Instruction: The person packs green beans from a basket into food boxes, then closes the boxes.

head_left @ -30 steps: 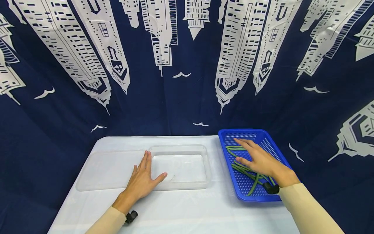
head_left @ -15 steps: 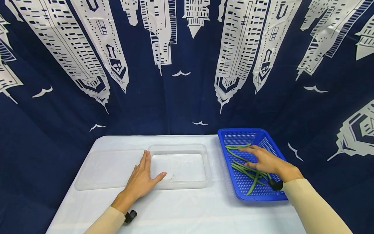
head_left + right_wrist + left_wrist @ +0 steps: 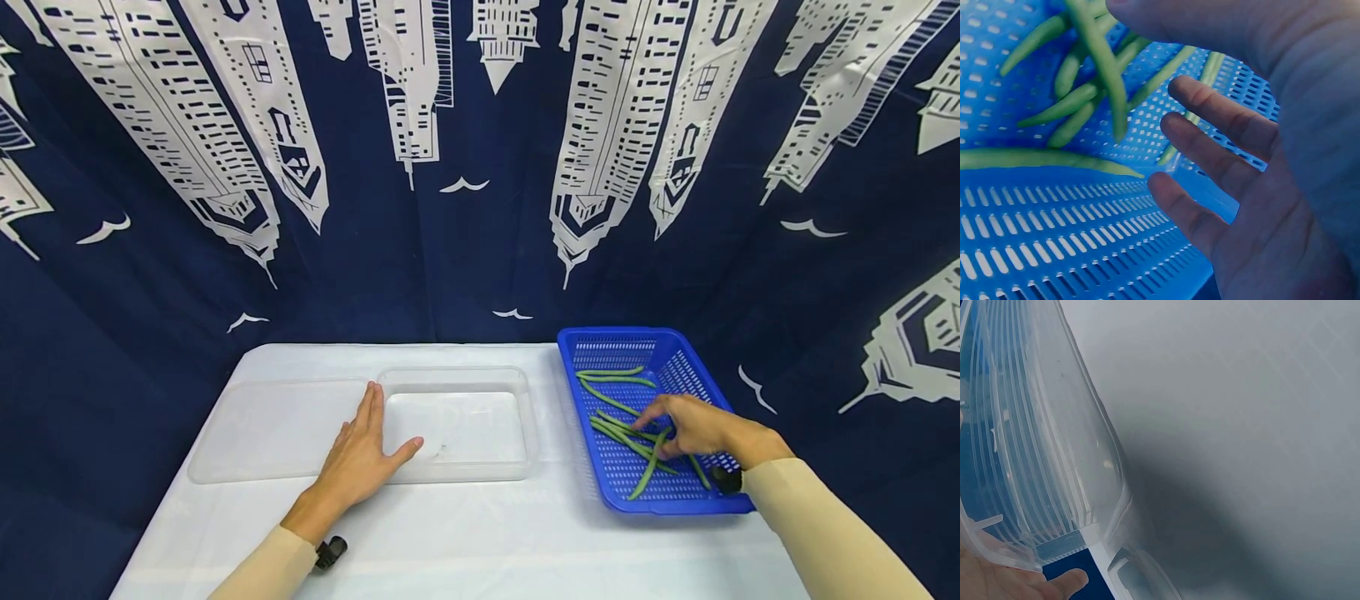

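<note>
Several green beans (image 3: 643, 477) lie loosely in a blue perforated basket (image 3: 678, 507) on the right. My right hand (image 3: 697, 427) reaches down into it, thumb and fingers spread around the bean pile. In the right wrist view the fingers (image 3: 1213, 128) are loosely bent and apart, and the thumb is next to a crossing bean (image 3: 1100, 62); no grip on a bean shows. Fingers extended, my left hand (image 3: 358, 457) rests at the left side of a clear plastic container (image 3: 480, 473). Its ribbed wall (image 3: 1079, 456) fills the left of the left wrist view.
A flat translucent lid (image 3: 258, 433) lies left of the container, partly behind the left hand. All stand on a white-covered table (image 3: 465, 542). A navy cloth (image 3: 480, 258) with white buildings and birds hangs behind the table.
My right hand has moved down and slightly toward me, from above the basket's far part into the beans, its fingers bending more. The left hand stays at the container.
</note>
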A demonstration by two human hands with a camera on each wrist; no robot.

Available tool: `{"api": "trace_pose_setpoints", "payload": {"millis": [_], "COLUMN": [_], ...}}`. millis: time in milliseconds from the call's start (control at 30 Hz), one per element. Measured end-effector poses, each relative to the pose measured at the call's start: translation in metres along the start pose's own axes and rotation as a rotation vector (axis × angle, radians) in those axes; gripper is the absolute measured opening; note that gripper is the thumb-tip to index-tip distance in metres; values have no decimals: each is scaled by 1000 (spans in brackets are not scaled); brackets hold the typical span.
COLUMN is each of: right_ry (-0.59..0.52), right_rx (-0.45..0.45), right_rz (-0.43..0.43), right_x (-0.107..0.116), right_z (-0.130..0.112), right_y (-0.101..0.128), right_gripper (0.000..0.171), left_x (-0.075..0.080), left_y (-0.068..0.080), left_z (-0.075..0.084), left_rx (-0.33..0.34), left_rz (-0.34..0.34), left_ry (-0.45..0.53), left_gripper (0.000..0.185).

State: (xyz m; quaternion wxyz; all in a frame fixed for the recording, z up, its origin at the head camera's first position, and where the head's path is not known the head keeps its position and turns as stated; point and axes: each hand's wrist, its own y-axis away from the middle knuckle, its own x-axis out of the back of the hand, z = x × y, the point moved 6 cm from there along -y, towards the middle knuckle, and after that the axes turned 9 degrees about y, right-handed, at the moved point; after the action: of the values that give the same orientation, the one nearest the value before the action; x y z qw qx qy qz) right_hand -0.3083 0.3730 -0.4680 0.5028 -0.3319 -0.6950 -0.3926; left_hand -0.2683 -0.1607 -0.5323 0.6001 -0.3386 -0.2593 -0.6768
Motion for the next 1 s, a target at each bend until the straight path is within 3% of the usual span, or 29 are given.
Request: {"api": "trace_pose_setpoints", "payload": {"millis": [400, 1000], "right_ry": [-16, -28], "right_rx": [15, 39], "right_rz": [-49, 11], "right_x": [-16, -29], "right_z": [10, 12], "right_y": [-7, -8], "right_gripper": [35, 35], "left_x": [1, 1], "left_y": [-3, 3], "left_z": [-1, -2], "left_rx": [5, 41], "left_rz": [9, -3], "left_ry": [12, 47], "left_gripper": [126, 128]}}
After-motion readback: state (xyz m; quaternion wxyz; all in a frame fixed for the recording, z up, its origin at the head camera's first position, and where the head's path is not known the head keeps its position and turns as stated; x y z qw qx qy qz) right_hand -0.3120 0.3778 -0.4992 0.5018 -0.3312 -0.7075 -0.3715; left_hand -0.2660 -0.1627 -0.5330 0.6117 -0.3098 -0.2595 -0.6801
